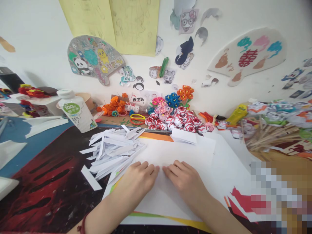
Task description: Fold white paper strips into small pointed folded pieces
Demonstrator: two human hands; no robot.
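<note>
My left hand [142, 177] and my right hand [183, 177] rest close together, a small gap apart, on a large white paper sheet [168, 203]. The fingers of both are bent and closed, tips down against the sheet. Whatever may be between them is hidden or blends in with the white. Just beyond my left hand lies a loose pile of folded white paper strips [114, 151]. One strip [91, 177] sits apart at its near left side. Farther off, past my right hand, is a small stack of folded white paper [184, 136].
A white bottle [76, 110] stands at the back left. Red-and-white paper flowers [179, 118] and orange, blue and pink flowers [173, 100] line the wall. To the right are thin wooden sticks [273, 131], a yellow tube [237, 114] and red paper scraps [241, 200].
</note>
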